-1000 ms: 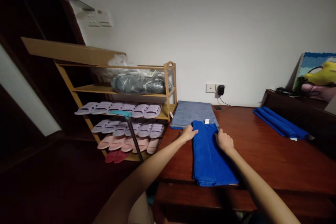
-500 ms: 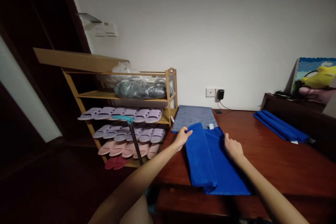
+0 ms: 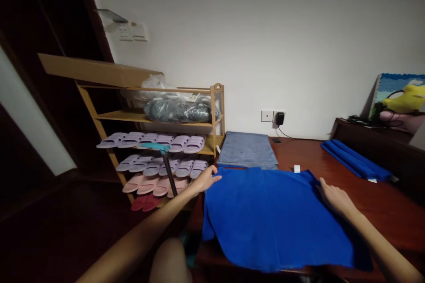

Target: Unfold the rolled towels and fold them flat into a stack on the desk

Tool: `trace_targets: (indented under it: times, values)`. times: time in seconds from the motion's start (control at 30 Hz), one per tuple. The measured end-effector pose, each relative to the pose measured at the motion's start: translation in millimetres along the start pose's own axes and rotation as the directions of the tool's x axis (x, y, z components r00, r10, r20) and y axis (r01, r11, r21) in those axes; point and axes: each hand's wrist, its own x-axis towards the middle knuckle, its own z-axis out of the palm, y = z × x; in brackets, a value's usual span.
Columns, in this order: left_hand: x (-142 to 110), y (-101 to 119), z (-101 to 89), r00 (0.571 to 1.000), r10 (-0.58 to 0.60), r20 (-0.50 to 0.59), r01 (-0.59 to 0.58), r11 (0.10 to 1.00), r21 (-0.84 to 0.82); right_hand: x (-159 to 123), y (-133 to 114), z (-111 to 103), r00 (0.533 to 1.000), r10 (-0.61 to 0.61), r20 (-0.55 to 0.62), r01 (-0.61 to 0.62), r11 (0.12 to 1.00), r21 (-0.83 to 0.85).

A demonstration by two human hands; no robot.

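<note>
A blue towel lies spread between my hands, its near edge hanging over the front of the brown wooden table. My left hand pinches its far left corner between thumb and fingers. At the far right corner, my right hand is closed on the towel's edge. A white tag sticks up from the far edge, nearer the right hand. Just behind the blue towel lies a folded grey towel, partly covered along its front.
Rolled blue towels lie at the table's right, beside a dark raised ledge with cables and a picture. A wooden shoe rack with several slippers stands left. A teal-topped pole stands before it. A charger is plugged into the wall.
The blue towel has been unfolded from a narrow, partly folded strip to a wide sheet. My left hand moved left and my right hand moved right, pulling its corners apart.
</note>
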Motion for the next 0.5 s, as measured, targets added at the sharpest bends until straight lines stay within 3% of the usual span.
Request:
trace_targets:
  times: [0.2,0.33,0.4,0.5]
  values:
    - [-8.1,-12.7,-10.0,0.999,-0.011,0.048,0.001,0.979,0.203,-3.3,35.6,13.7,0.999,0.039,0.009,-0.039,0.999,0.005]
    - [-6.3,-23.0,-12.9,0.993,0.111,0.034,-0.116,0.951,0.288,4.4,64.1,21.5,0.992,0.125,0.009,-0.125,0.981,0.148]
    - [-0.3,-21.8,-9.3,0.99,0.142,0.006,-0.138,0.95,0.28,15.0,69.4,23.1,0.983,0.183,0.006,-0.18,0.961,0.209]
    - [14.5,-13.9,3.4,0.995,0.076,-0.06,-0.058,0.965,0.255,34.2,60.1,24.7,0.958,0.287,-0.005,-0.277,0.932,0.235]
